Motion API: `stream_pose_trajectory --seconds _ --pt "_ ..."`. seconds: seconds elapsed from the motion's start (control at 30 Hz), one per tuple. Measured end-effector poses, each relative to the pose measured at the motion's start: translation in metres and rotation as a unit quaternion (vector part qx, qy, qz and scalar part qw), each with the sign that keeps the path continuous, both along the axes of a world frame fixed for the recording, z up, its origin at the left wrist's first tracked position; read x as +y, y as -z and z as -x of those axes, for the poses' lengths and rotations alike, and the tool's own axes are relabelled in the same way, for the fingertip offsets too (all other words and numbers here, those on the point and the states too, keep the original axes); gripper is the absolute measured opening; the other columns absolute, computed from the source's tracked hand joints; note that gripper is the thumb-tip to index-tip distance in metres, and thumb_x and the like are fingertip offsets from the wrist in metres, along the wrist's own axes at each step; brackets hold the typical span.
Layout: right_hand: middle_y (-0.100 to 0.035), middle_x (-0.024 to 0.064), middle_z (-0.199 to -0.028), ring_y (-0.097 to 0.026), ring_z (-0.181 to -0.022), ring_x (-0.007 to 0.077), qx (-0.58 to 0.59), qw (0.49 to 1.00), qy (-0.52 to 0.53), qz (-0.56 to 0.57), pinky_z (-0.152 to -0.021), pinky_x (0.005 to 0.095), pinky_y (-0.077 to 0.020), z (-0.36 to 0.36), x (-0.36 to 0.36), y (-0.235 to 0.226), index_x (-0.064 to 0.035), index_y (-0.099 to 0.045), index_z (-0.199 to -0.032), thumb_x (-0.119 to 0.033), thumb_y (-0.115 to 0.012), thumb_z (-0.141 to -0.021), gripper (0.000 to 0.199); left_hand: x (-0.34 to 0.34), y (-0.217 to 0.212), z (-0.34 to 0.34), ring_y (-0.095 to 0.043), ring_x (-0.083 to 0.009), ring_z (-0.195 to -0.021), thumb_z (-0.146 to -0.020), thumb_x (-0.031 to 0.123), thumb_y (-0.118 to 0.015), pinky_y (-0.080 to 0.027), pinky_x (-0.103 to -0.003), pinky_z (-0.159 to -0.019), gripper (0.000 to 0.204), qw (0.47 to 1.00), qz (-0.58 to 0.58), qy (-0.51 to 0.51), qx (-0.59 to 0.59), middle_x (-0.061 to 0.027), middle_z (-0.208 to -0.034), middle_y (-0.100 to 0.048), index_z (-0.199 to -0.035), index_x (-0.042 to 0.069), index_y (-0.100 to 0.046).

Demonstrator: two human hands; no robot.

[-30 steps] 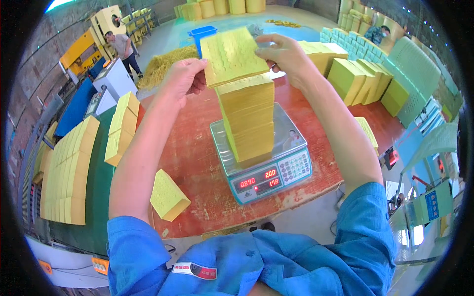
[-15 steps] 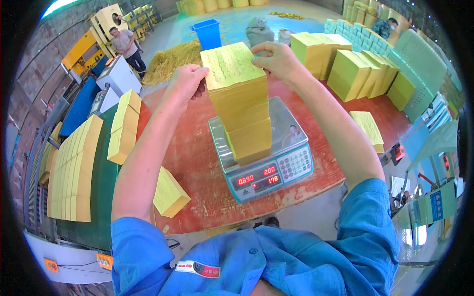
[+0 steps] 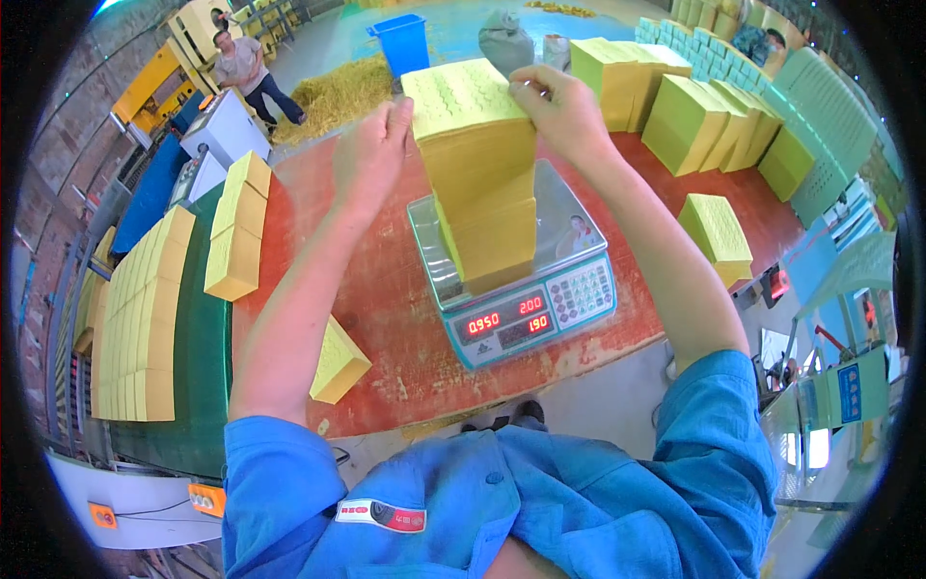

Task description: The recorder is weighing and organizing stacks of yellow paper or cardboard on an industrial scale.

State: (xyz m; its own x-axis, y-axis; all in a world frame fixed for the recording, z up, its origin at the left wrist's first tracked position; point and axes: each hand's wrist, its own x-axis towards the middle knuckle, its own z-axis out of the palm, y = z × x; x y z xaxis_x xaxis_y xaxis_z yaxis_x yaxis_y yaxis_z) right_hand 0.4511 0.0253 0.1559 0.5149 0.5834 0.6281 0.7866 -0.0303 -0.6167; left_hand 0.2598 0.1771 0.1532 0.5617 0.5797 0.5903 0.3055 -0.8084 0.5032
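Observation:
A tall stack of yellow paper (image 3: 482, 188) stands on the steel pan of a digital scale (image 3: 582, 289), with its upper block set slightly off from the lower one. Rows of wavy embossed marks cover the top sheet. My left hand (image 3: 371, 154) has its fingers curled at the stack's upper left edge, thumb against the paper. At the upper right corner, my right hand (image 3: 564, 114) pinches the paper's edge between thumb and fingers. Red digits glow on the scale's front panel.
Single paper blocks lie left (image 3: 336, 362) and right (image 3: 716, 236) on the red table (image 3: 405, 376). More blocks line the green surface (image 3: 203, 318) and the table's far right (image 3: 690, 125). A blue bin (image 3: 401, 46), a straw-coloured heap (image 3: 347, 96) and a person (image 3: 249, 72) are beyond.
The scale's display reads higher than before. Both hands remain at the top of the stack, with slightly shifted fingers. My view has tilted a little, and the person at the far left has changed posture.

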Motion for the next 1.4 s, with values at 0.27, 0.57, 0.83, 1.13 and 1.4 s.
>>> stream_pose_trajectory --seconds 0.27,0.57,0.83,1.13,1.4 --pt "-0.066 0.004 -0.083 -0.062 -0.073 0.009 0.196 0.972 0.102 -0.081 -0.07 0.0255 -0.0497 -0.046 -0.106 0.147 -0.0013 -0.067 -0.106 -0.013 -0.058 -0.092 0.021 -0.055 0.129 0.129 -0.043 -0.0055 -0.054 -0.098 0.021 -0.053 -0.033 -0.024 -0.047 0.025 0.955 0.287 0.066 -0.043 0.0027 -0.059 -0.048 -0.079 0.005 -0.054" --pt "-0.066 0.0143 -0.101 -0.065 -0.093 0.0304 0.005 0.948 0.304 0.093 -0.082 0.0363 -0.0502 -0.043 -0.215 0.29 -0.0081 -0.069 -0.102 -0.011 -0.058 -0.087 0.019 -0.131 0.248 0.282 -0.047 -0.0056 -0.053 -0.096 0.016 -0.054 -0.037 -0.022 -0.048 0.022 0.848 0.511 -0.059 0.127 0.0002 -0.061 -0.051 -0.08 0.003 -0.057" --pt "-0.064 0.0138 -0.102 -0.063 -0.093 0.0315 0.038 0.949 0.296 0.099 -0.082 0.0368 -0.05 -0.021 -0.22 0.286 -0.0092 -0.069 -0.1 -0.008 -0.058 -0.084 0.02 -0.134 0.245 0.282 -0.049 -0.0056 -0.054 -0.095 0.018 -0.055 -0.038 -0.02 -0.048 0.021 0.816 0.554 -0.048 0.16 0.0008 -0.061 -0.052 -0.08 0.003 -0.058" --pt "-0.065 0.0145 -0.101 -0.063 -0.092 0.0305 0.059 0.96 0.268 0.061 -0.08 0.0353 -0.0503 -0.037 -0.209 0.281 -0.0065 -0.068 -0.099 -0.007 -0.058 -0.085 0.018 -0.103 0.209 0.235 -0.051 -0.0059 -0.055 -0.096 0.021 -0.054 -0.04 -0.021 -0.05 0.021 0.825 0.543 -0.04 0.15 0.0003 -0.064 -0.056 -0.084 0.004 -0.06" --pt "-0.067 0.0097 -0.1 -0.063 -0.092 0.0177 0.249 0.952 0.173 -0.038 -0.083 0.0293 -0.0488 -0.063 -0.21 0.275 -0.0003 -0.067 -0.101 -0.002 -0.057 -0.087 0.017 -0.051 0.06 0.114 -0.061 -0.0183 -0.099 -0.099 0.028 -0.051 -0.051 -0.031 -0.078 0.034 0.904 0.416 0.008 -0.097 -0.012 -0.112 -0.061 -0.119 0.001 -0.055"
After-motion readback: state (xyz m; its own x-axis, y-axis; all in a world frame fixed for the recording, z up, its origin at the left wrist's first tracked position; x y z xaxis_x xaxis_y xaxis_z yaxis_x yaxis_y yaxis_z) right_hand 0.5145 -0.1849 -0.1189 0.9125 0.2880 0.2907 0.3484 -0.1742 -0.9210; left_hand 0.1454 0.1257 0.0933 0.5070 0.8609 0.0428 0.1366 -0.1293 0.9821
